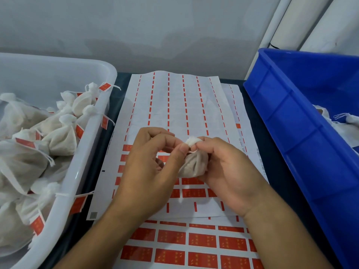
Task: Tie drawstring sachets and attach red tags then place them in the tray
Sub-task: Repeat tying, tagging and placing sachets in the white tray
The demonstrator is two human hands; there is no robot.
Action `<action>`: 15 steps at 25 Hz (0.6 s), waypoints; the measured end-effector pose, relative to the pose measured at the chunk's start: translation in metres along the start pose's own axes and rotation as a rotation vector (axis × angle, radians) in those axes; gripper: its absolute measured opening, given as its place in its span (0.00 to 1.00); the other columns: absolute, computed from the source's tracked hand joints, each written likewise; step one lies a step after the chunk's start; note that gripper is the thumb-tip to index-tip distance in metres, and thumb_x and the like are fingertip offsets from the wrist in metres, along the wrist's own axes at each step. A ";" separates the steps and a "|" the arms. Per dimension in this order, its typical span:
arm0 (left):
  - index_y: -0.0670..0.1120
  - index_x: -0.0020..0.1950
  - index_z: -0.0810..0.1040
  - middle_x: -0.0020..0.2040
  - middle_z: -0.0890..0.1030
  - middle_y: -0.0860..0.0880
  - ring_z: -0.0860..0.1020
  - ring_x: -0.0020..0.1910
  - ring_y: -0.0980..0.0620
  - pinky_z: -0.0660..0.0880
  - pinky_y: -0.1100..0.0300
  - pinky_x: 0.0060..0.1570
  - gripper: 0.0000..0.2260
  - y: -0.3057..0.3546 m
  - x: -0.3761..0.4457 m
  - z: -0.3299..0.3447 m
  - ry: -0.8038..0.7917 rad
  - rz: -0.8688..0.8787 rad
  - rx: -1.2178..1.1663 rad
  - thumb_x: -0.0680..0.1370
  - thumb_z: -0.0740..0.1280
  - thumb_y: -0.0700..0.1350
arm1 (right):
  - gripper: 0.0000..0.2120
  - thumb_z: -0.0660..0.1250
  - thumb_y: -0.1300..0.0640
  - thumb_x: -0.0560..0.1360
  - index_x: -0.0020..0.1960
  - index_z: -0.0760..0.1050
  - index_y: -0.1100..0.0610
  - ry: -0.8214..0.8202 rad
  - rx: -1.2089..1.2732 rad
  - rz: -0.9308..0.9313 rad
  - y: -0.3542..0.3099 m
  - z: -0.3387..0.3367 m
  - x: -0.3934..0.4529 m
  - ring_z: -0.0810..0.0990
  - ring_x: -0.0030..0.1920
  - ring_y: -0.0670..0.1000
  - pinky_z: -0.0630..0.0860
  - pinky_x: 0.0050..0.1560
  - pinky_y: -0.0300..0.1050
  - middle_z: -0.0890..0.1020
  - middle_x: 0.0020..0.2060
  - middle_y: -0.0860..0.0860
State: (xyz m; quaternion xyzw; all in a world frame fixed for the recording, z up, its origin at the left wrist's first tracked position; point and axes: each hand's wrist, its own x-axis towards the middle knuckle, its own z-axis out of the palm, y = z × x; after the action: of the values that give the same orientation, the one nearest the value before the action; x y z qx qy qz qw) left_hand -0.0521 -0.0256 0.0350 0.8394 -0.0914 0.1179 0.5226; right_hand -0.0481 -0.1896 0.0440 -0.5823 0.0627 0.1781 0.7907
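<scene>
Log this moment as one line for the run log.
stage: tying | sachet: held by both hands | left hand | right hand | tag: not yet attached

A pale grey wall (136,30) fills the upper half of the view — smooth, matte and faintly mottled, with a slightly darker band low down where it meets the work surface. At the upper right, white pipes (297,22) run diagonally along the wall, side by side, with a thinner white trim strip (270,32) just beside them. Below, a dark table top (250,117) stretches toward the wall — nearly black, with a dull sheen. The light is soft and even, casting only weak shadows.
</scene>
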 end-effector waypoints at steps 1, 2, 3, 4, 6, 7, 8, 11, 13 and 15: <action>0.61 0.44 0.76 0.50 0.73 0.64 0.75 0.55 0.61 0.77 0.70 0.45 0.08 0.000 0.001 -0.001 -0.011 0.006 -0.006 0.75 0.62 0.63 | 0.16 0.63 0.54 0.82 0.61 0.82 0.62 -0.029 0.053 0.019 0.000 0.000 0.000 0.79 0.67 0.60 0.75 0.70 0.62 0.83 0.62 0.60; 0.61 0.45 0.76 0.50 0.73 0.64 0.75 0.54 0.60 0.77 0.70 0.46 0.08 0.000 0.001 -0.002 -0.025 0.009 -0.007 0.75 0.62 0.62 | 0.17 0.64 0.53 0.81 0.63 0.81 0.62 -0.055 0.094 0.037 0.000 0.000 0.000 0.79 0.68 0.59 0.74 0.70 0.62 0.82 0.63 0.60; 0.60 0.45 0.77 0.50 0.73 0.64 0.75 0.54 0.60 0.77 0.70 0.46 0.09 0.000 0.002 -0.003 -0.042 0.012 -0.005 0.75 0.61 0.62 | 0.19 0.66 0.52 0.79 0.64 0.81 0.62 -0.074 0.129 0.056 0.000 0.001 0.000 0.79 0.68 0.59 0.74 0.70 0.62 0.82 0.64 0.60; 0.60 0.45 0.76 0.49 0.73 0.64 0.75 0.54 0.60 0.76 0.70 0.46 0.09 0.000 0.002 -0.004 -0.057 0.017 0.000 0.75 0.61 0.63 | 0.21 0.68 0.51 0.77 0.64 0.81 0.62 -0.081 0.159 0.075 0.001 0.001 0.001 0.80 0.67 0.59 0.75 0.70 0.62 0.82 0.64 0.60; 0.59 0.45 0.77 0.49 0.73 0.63 0.76 0.53 0.60 0.76 0.71 0.44 0.10 0.001 0.002 -0.003 -0.055 0.037 0.013 0.75 0.61 0.62 | 0.19 0.70 0.50 0.74 0.60 0.83 0.61 -0.073 0.186 0.100 0.000 0.000 0.001 0.81 0.65 0.58 0.76 0.69 0.61 0.83 0.62 0.59; 0.59 0.45 0.78 0.49 0.74 0.63 0.76 0.52 0.60 0.76 0.71 0.43 0.10 0.001 0.001 -0.002 -0.033 0.047 0.021 0.75 0.62 0.62 | 0.17 0.71 0.50 0.73 0.57 0.84 0.60 -0.065 0.176 0.104 -0.001 0.000 0.001 0.82 0.63 0.57 0.76 0.68 0.60 0.84 0.60 0.58; 0.58 0.46 0.78 0.49 0.74 0.62 0.76 0.51 0.60 0.75 0.71 0.41 0.09 0.001 0.000 0.000 -0.002 0.056 0.034 0.75 0.63 0.61 | 0.16 0.71 0.50 0.73 0.54 0.85 0.59 -0.058 0.160 0.104 -0.001 -0.001 0.001 0.83 0.61 0.57 0.77 0.67 0.59 0.85 0.58 0.58; 0.60 0.48 0.77 0.50 0.74 0.61 0.77 0.49 0.61 0.74 0.74 0.39 0.05 0.000 -0.003 0.003 0.097 0.059 0.069 0.75 0.69 0.58 | 0.18 0.72 0.49 0.72 0.56 0.86 0.58 -0.019 0.120 0.090 0.000 0.000 0.002 0.83 0.62 0.56 0.77 0.67 0.58 0.86 0.58 0.57; 0.61 0.51 0.75 0.51 0.74 0.59 0.77 0.48 0.61 0.74 0.73 0.38 0.10 -0.001 -0.005 0.004 0.144 0.067 0.072 0.74 0.73 0.54 | 0.18 0.73 0.49 0.72 0.57 0.86 0.57 0.025 0.096 0.076 0.002 0.002 0.002 0.84 0.61 0.55 0.80 0.65 0.57 0.86 0.58 0.55; 0.59 0.51 0.76 0.50 0.74 0.58 0.77 0.47 0.60 0.74 0.74 0.37 0.10 -0.003 -0.005 0.004 0.160 0.105 0.093 0.74 0.74 0.51 | 0.14 0.72 0.49 0.75 0.56 0.87 0.56 0.055 0.062 0.063 0.004 0.004 0.002 0.85 0.58 0.52 0.82 0.60 0.52 0.87 0.55 0.53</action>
State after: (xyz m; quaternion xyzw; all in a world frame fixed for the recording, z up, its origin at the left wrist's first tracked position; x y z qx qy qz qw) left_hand -0.0558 -0.0274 0.0295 0.8447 -0.0876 0.2158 0.4818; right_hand -0.0480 -0.1847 0.0413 -0.5599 0.1085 0.1848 0.8004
